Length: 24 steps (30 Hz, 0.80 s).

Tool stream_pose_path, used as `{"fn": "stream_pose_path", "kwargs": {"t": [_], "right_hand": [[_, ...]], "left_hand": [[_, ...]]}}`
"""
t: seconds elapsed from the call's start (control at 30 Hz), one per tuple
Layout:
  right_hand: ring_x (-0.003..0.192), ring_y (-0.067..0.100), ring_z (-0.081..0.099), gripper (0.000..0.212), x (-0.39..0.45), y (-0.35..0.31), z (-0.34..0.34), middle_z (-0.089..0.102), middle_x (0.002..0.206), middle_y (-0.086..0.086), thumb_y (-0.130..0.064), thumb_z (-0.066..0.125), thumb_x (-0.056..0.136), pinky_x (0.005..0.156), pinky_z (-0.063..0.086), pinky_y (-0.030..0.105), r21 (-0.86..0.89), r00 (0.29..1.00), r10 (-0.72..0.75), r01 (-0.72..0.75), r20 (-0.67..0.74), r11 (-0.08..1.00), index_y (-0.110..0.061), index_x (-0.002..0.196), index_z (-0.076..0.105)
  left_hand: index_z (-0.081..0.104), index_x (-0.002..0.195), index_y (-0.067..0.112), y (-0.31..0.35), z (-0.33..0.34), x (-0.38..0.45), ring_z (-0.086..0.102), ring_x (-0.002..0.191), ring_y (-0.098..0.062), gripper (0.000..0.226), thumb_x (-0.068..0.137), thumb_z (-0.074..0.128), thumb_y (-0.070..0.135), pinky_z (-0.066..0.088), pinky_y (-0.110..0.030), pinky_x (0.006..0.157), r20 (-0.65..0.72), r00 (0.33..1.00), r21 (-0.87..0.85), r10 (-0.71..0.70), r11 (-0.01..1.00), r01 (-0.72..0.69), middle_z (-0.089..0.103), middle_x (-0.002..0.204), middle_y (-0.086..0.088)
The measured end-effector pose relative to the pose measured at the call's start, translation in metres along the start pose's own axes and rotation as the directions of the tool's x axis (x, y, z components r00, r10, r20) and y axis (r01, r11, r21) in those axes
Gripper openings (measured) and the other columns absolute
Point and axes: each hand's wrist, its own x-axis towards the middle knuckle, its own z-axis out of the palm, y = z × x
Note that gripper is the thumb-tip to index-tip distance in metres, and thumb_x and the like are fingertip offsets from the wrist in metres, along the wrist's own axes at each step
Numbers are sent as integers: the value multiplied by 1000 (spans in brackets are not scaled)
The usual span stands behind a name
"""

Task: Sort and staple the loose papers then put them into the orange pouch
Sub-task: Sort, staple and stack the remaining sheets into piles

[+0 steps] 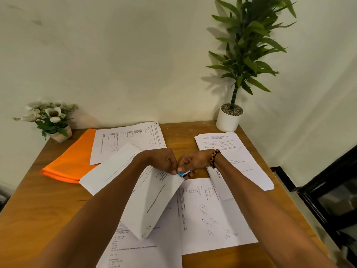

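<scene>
Held sheaf of papers (154, 202): lifted off the worktop (38, 209) at centre, hanging down and toward the viewer from one upper corner, sheets sagging and fanned a little at the lower end. Left hand (164, 160) pinches that corner from above, fingers curled on the paper. Right hand (190, 162) meets it at the same corner, closed round a small blue-and-dark tool (182, 173), probably the stapler; its mouth is hidden by the fingers, so whether the corner sits in it cannot be told.

Handling, as judged: paper is light, limp, slick sheet on sheet; it will skew if gripped by one point only. Best hold is a firm pinch close to the corner being stapled, edges squared first.

Outward: loose printed sheets (212, 215) lie flat under and right of the sheaf, more at the near edge. A further stack (231, 151) sits right, its far corner close to the worktop's right edge. Another sheet (127, 140) lies at the back, overlapping the orange pouch (71, 161), which lies flat at back left, near the left edge.

White pot with tall plant (229, 118) at back right corner; small flower pot (59, 132) at back left. Bare wood shows at near left and in the strip between the back sheet and right stack: room to set work down.
</scene>
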Motion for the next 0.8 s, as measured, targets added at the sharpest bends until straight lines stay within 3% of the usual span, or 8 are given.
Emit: {"fn": "stream_pose_path", "kwargs": {"t": [0.27,0.4,0.47,0.57,0.6,0.67,0.73,0.8], "right_hand": [[70,12,58,36,4,3,0,69,97,15,-26,60,100,57,41,19,7,996,80,-80,-26,997,8,111,67],[68,9,59,19,3,-5,4,71,91,5,-24,62,98,57,42,18,-23,996,89,-89,7,996,-8,100,72],[73,14,60,35,29,40,-15,73,99,12,-39,73,90,60,46,20,-26,977,212,-212,-1,977,-6,101,73],[85,21,65,64,79,153,-54,71,114,18,-63,85,66,78,55,38,45,987,162,-162,-5,986,-14,108,75],[84,20,66,54,67,150,-45,73,109,12,-58,85,70,77,56,42,65,981,186,-190,62,980,-19,107,76],[74,14,63,12,23,66,-9,74,89,-3,-31,71,93,63,48,29,-6,969,245,-245,20,970,-21,96,76],[69,11,60,14,2,1,5,73,84,-4,-22,64,98,61,43,24,-41,994,111,-111,-14,993,-23,91,76],[70,10,62,15,10,12,-3,73,87,0,-20,62,98,66,49,22,-125,999,-10,3,-54,992,-23,92,75]], "left_hand": [[78,87,18,-1,0,5,62,62,5,7,90,74,14,48,-19,75,20,1000,5,1,1000,-1,65,61,29],[77,89,18,-4,-1,6,63,61,4,4,91,74,16,49,-20,75,39,999,10,9,1000,-10,65,61,30],[76,86,20,-5,-2,6,62,60,4,7,91,74,16,49,-21,76,58,998,23,20,1000,-22,64,58,29],[79,89,18,-9,1,8,66,68,-3,5,91,75,21,54,-28,80,56,998,25,28,999,-29,67,65,28],[80,93,16,-10,2,9,67,72,-7,8,91,75,22,56,-30,82,49,998,31,31,999,-33,69,68,27],[80,94,17,-12,2,11,69,75,-10,8,91,75,23,57,-32,84,36,999,25,33,999,-34,70,73,24],[79,94,16,-14,1,11,68,75,-10,8,91,75,22,56,-30,82,36,999,22,37,999,-38,70,75,22],[79,94,14,-16,2,11,67,73,-9,11,93,73,23,54,-23,76,32,998,26,50,998,-50,70,76,19]]}}
